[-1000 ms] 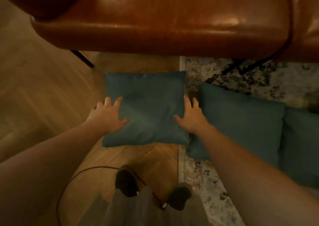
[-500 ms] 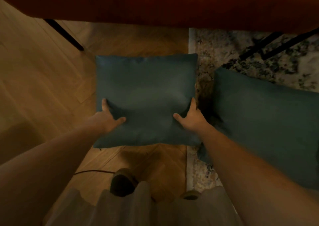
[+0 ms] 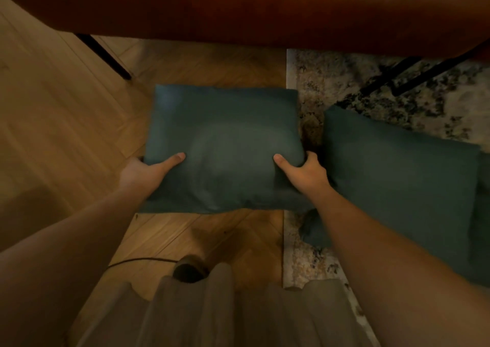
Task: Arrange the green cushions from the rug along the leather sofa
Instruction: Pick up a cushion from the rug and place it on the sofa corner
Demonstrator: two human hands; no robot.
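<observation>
A green cushion (image 3: 225, 145) is held between both hands just above the wooden floor, in front of the brown leather sofa (image 3: 265, 7). My left hand (image 3: 144, 170) grips its left edge, thumb on top and fingers hidden underneath. My right hand (image 3: 305, 173) grips its right edge the same way. A second green cushion (image 3: 403, 177) lies on the patterned rug (image 3: 344, 81) to the right, partly covered by my right forearm. The edge of a third green cushion (image 3: 484, 214) shows at the far right.
Black sofa legs (image 3: 106, 54) stand on the wood floor (image 3: 53, 134) at left and on the rug at upper right. A dark cable (image 3: 138, 260) runs across the floor near my feet. My trouser legs fill the bottom centre.
My hands went from lying flat on the cushion to gripping its side edges with fingers under it. The cushion's near edge has come up off the floor, and my view has dropped closer.
</observation>
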